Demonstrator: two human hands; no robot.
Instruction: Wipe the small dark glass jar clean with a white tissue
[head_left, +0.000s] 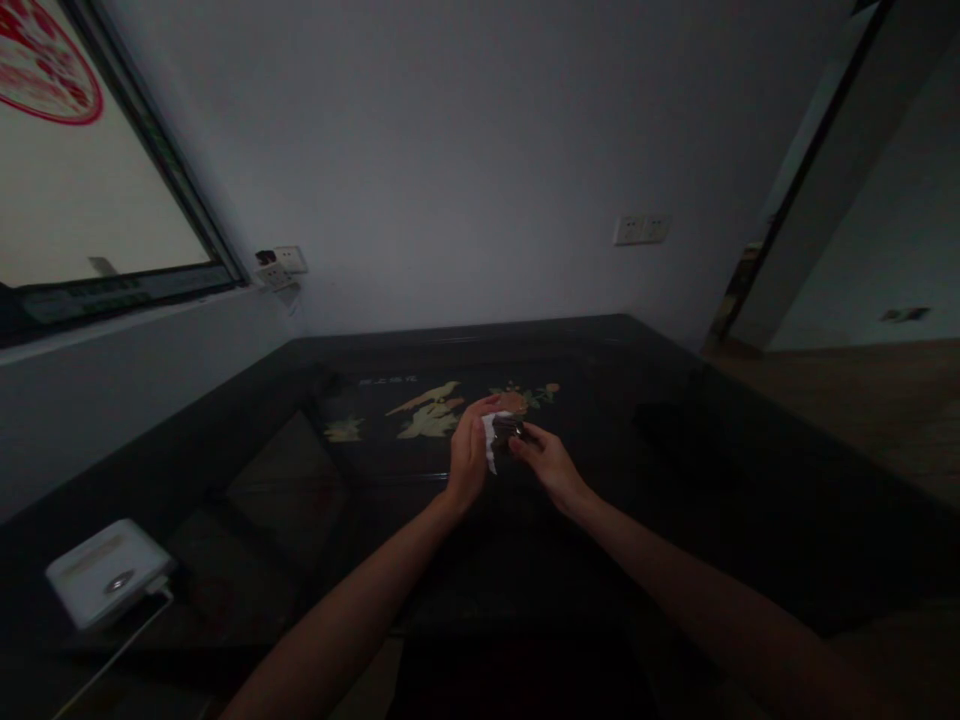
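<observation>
Above the middle of the dark table, my two hands are close together. My left hand (pixel 470 450) has its fingers curved around a crumpled white tissue (pixel 490 445), which hangs down below the palm. Pinched between the thumb and fingers of my right hand (pixel 547 458) is a small dark object with a shiny spot (pixel 508 429); the dim light hides its exact kind. It is up against the tissue, between both hands.
The dark glossy table (pixel 480 335) has a bird-and-flower picture (pixel 431 412) on its top. A white box with a cable (pixel 112 572) sits at the left. On the right lies a black item (pixel 682 440), hard to make out. Wall sockets (pixel 641 230) are behind.
</observation>
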